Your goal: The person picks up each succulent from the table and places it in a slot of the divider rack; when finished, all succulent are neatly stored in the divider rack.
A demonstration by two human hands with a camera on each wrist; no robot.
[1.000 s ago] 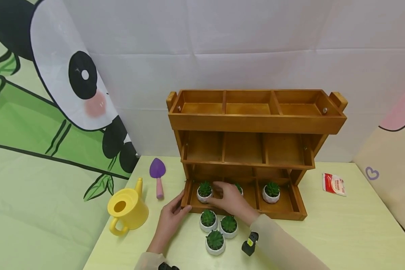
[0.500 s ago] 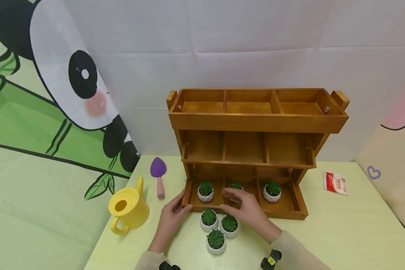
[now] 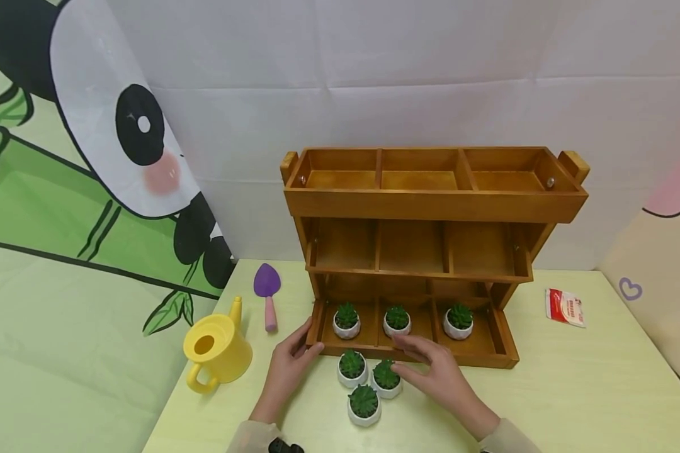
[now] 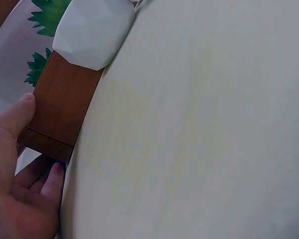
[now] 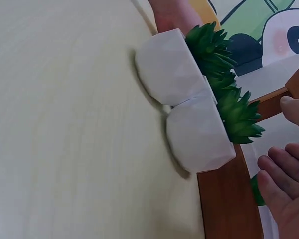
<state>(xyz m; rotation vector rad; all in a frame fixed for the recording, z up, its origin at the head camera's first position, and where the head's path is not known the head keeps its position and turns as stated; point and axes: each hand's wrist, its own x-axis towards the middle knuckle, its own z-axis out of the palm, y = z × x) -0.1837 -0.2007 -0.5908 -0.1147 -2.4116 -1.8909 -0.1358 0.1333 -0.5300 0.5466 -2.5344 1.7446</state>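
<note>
A three-tier wooden shelf (image 3: 430, 206) stands on the table, each tier split into three compartments. My left hand (image 3: 287, 371) grips the left front corner of its bottom tier, thumb on the front board (image 4: 65, 102) and fingers round the end. Potted succulents sit in the bottom tier, one per compartment: left (image 3: 346, 321), middle (image 3: 397, 321) and right (image 3: 458, 322). Three more succulents in white pots stand in front: left (image 3: 352, 369), right (image 3: 386, 379) and nearest (image 3: 364, 406). My right hand (image 3: 439, 377), fingers apart and holding nothing, hovers beside the right one.
A yellow watering can (image 3: 218, 352) and a small trowel (image 3: 268, 296) with a purple blade and pink handle lie left of the shelf. A red and white packet (image 3: 565, 307) is on the right. Behind hangs a white cloth backdrop (image 3: 408, 75).
My right hand has drawn back from the left succulent in the bottom tier, moving right and towards me, over to the loose pots. My left hand has stayed at the shelf corner.
</note>
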